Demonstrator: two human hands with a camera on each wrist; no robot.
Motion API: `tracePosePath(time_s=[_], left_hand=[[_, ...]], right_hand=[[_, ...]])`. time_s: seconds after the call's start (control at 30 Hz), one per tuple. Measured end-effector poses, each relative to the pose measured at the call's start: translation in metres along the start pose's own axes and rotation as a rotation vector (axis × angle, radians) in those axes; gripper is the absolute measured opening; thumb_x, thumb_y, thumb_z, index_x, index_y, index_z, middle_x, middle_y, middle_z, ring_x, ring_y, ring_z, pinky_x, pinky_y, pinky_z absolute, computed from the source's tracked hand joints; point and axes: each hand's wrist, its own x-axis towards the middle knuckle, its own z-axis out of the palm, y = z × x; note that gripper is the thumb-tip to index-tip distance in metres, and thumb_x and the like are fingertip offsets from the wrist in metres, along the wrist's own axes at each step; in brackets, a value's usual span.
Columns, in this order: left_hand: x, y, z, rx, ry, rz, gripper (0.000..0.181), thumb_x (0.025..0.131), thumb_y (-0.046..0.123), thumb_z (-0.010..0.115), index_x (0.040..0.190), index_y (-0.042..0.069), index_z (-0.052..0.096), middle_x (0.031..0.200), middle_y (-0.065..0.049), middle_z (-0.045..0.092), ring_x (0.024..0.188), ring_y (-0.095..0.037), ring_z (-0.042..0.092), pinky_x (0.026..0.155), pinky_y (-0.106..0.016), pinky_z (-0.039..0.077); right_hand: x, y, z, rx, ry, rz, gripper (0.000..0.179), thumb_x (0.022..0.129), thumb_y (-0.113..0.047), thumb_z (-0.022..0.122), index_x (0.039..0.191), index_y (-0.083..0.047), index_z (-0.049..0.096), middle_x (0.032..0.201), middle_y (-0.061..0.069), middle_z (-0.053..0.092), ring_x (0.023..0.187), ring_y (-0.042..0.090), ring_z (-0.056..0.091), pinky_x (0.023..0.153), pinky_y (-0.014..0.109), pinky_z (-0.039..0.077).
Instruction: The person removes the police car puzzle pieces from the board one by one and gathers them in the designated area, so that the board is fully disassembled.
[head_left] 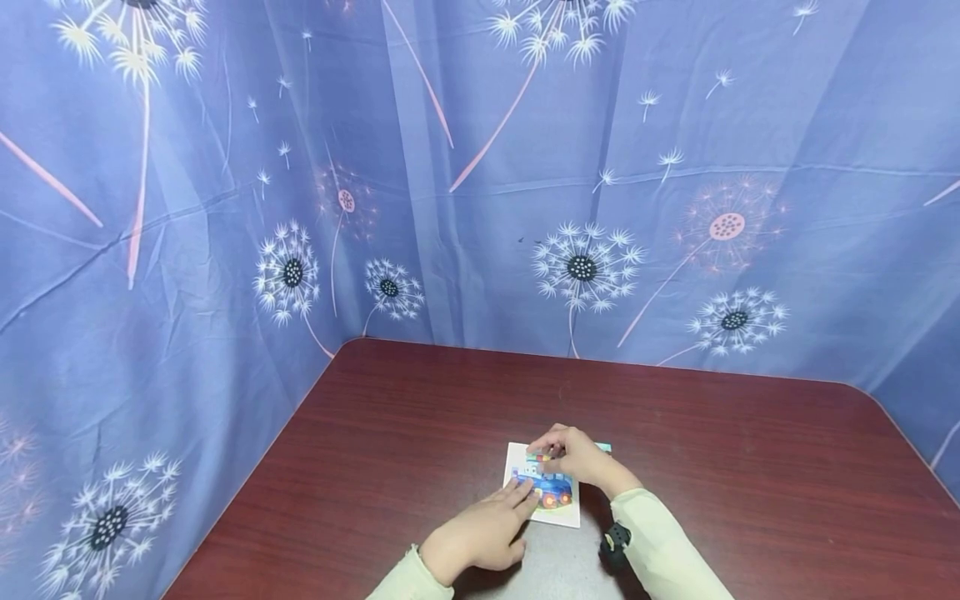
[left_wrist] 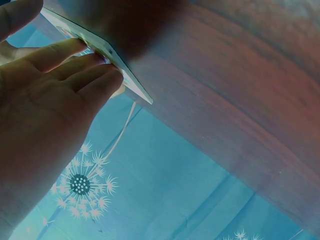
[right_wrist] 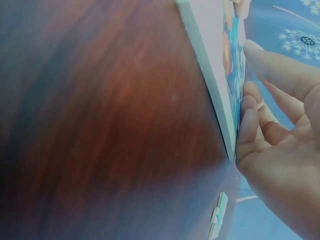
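left hand [head_left: 483,532] in the head view with fingers nearly straight, resting on the near left part of the picture board [head_left: 562,512], just ahead of the palm and lying on the counter [head_left: 360,433]. right hand [head_left: 576,457] arched over the far part of the board, fingers bent; cannot tell whether pinching a piece or only touching. just beyond the right hand, a green-edged thing [head_left: 604,447], likely to be knocked by a sideways sweep of the knuckles.

from the left wrist: fingertips laid on the board's face, not hooked round the rim. with so loose a hold, could let the board skid or turn under a push from the right hand.

from the right wrist: thumb and fingers bent narrow, tips close against the printed face. hard to see beneath those tips, so at risk of catching or shifting the wrong part. near the right hand, apart from the board, a pale jagged piece [right_wrist: 218,216] on the counter; liable to slide farther off if brushed.
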Motion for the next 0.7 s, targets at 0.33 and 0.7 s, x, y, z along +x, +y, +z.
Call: tracePosePath(time_s=[0.33, 0.7], left_hand=[[-0.0001, -0.0001, -0.0001, -0.001, -0.003, -0.009, 0.062, 0.089, 0.029, 0.061, 0.143, 0.005, 0.045, 0.151, -0.011, 0.037, 0.14, -0.027, 0.033, 0.112, -0.032, 0.03], [0.0011, 0.0003, 0.0007, -0.043, -0.022, -0.021, 0.062, 0.089, 0.028, 0.061, 0.144, 0.005, 0.043, 0.152, -0.011, 0.035, 0.141, -0.027, 0.031, 0.112, -0.033, 0.03]], right_hand=[[-0.0023, -0.0046, -0.0004, -0.056, -0.043, -0.006, 0.024, 0.081, 0.005, 0.07, 0.102, -0.008, 0.074, 0.096, 0.005, 0.056, 0.085, 0.02, 0.051, 0.075, 0.034, 0.045], [-0.0058, -0.0086, -0.0023, -0.006, -0.053, 0.033, 0.029, 0.081, 0.009, 0.067, 0.103, -0.01, 0.072, 0.101, 0.007, 0.053, 0.089, 0.024, 0.047, 0.08, 0.038, 0.043]])
